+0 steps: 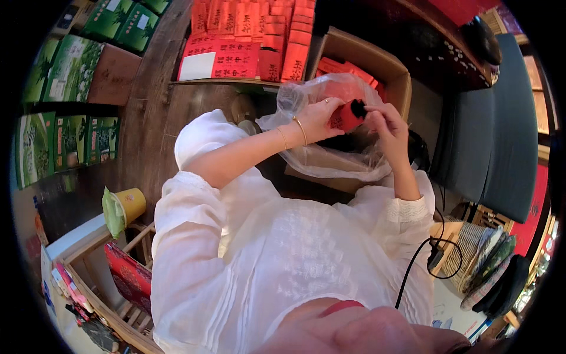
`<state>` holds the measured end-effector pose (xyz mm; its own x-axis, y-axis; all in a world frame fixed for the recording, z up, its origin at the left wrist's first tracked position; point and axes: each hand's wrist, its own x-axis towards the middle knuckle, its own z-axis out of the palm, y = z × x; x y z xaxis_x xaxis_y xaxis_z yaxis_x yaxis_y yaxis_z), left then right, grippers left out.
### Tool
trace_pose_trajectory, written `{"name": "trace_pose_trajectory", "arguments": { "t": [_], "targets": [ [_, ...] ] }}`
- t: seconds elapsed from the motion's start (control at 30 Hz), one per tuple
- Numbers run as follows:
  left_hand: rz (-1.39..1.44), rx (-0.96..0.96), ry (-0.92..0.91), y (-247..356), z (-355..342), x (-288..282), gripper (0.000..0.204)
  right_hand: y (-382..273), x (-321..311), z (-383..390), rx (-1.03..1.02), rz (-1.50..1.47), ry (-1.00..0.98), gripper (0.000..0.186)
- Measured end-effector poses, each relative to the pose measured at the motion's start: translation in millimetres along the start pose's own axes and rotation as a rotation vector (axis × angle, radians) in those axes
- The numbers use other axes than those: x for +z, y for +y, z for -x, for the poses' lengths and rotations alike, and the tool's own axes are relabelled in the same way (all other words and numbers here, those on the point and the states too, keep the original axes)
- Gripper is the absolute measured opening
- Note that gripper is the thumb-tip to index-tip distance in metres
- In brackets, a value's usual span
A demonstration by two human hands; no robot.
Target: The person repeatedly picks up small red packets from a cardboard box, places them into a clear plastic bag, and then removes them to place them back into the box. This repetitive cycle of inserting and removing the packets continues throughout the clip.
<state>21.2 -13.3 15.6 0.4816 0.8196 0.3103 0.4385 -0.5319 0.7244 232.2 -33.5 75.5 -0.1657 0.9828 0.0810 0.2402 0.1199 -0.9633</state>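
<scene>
A small red canister [346, 115] with a black cap is gripped by the left hand [316, 120], while the cap is pinched by the right hand [386, 125], inside a clear plastic bag [330, 159] held above an open cardboard box [377, 65] of red packets.

Illumination is bright and even across the centre of the view. The white blouse [277, 236] below the hands is near overexposure, with fine lace detail partly washed out. The clear plastic bag [330, 150] around the left hand [318, 118] and right hand [386, 127] carries soft glare patches along its folds. Shadows are weak; the darkest zone lies beneath the hands, between the bag and the blouse. The red boxes [247, 35] above the hands are saturated. Fisheye distortion bends straight edges toward the rim, where a black vignette closes the picture. The near surface at the lower edge is out of focus. The hands are slightly soft.
</scene>
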Motion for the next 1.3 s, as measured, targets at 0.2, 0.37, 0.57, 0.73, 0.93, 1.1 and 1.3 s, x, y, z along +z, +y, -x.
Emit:
{"name": "trace_pose_trajectory", "arguments": {
  "t": [0.2, 0.37, 0.57, 0.73, 0.93, 1.1, 1.3],
  "targets": [
    [0.033, -0.203, 0.086, 20.0, -15.6, -89.6, 0.062, -12.4, -7.6, 1.2, -0.099, -0.249, 0.175, 0.030],
    [-0.076, -0.264, 0.293, -10.1, -33.3, -161.4, 0.066, -3.7, -18.1, 0.1, -0.098, -0.316, 0.181, 0.033],
    [-0.360, -0.505, 0.480, -177.6, -37.7, -196.5, 0.079, -1.3, -11.9, -4.2, -0.031, -0.209, 0.082, 0.037],
    [-0.359, -0.776, 0.368, -269.1, -35.3, -151.4, 0.090, -1.8, -13.7, -2.7, 0.008, -0.227, 0.076, 0.037],
    [-0.382, -0.901, 0.345, -285.6, -63.4, -122.1, 0.077, 3.8, -24.4, -1.2, 0.045, -0.234, 0.051, 0.036],
    [-0.318, -0.849, 0.419, -292.1, -63.4, -119.8, 0.066, -3.7, -22.5, 0.1, 0.067, -0.286, 0.045, 0.032],
    [-0.571, -0.697, 0.663, -253.8, -59.5, -140.9, 0.044, 1.9, -12.7, 2.0, 0.059, -0.199, 0.062, 0.011]
  ]
}}
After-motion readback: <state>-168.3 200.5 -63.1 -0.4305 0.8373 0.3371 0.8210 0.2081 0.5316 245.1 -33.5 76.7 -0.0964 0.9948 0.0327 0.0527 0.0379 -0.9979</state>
